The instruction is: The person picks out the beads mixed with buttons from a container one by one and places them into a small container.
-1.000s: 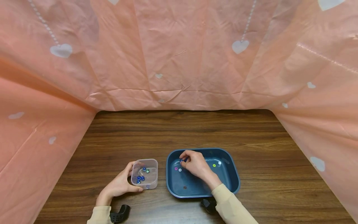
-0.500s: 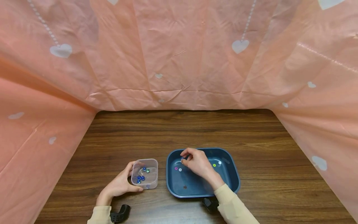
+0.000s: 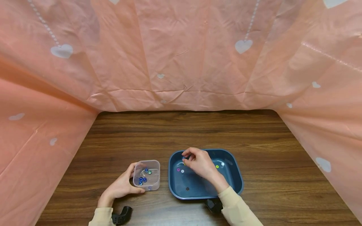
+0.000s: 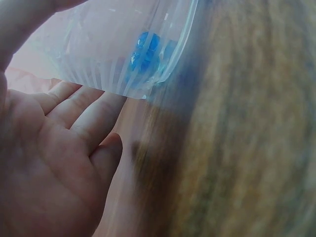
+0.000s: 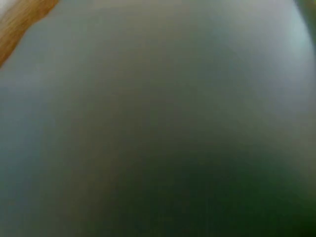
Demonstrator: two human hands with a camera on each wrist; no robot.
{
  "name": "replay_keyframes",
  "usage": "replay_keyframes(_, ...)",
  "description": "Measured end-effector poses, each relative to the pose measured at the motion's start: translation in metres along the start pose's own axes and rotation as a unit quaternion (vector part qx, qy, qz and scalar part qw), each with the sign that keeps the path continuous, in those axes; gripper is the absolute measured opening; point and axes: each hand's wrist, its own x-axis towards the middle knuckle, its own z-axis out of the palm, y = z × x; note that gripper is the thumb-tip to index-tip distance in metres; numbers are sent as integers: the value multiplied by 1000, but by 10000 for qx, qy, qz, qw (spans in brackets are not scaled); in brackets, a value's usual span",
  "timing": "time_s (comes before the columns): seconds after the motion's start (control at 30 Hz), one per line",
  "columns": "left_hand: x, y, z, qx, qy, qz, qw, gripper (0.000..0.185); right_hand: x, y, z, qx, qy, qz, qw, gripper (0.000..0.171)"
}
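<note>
My left hand (image 3: 121, 185) holds a clear plastic box (image 3: 154, 183) on the wooden table, thumb at its near side and fingers behind it. Several blue marbles (image 3: 145, 180) and a greenish one (image 3: 149, 172) lie inside; blue marbles (image 4: 145, 52) also show through its wall in the left wrist view. My right hand (image 3: 201, 163) is over the blue tray (image 3: 175, 194), pinching a small blue marble (image 3: 183, 158) between thumb and fingers. Below the fingertips a bit of yellow shows on the tray floor. The right wrist view is a dark blur.
Small button-like discs lie in the tray: pink (image 3: 178, 169), white (image 3: 182, 171), yellow-green (image 3: 217, 166), another white (image 3: 222, 164) and a dark brown one (image 3: 187, 189). Pink cloth (image 3: 181, 62) with hearts walls the table (image 3: 186, 128) at the back and sides.
My right hand has risen slightly from the tray floor with the blue marble, uncovering a yellow piece below. The left hand and the box stay in place.
</note>
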Motion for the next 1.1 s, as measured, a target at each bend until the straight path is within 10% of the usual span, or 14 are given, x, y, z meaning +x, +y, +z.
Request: replay_keyframes(1.1, -1, 1, -1, 63, -9, -5, 10000, 95, -5, -33, -8, 253, 105, -577, 9980, 14)
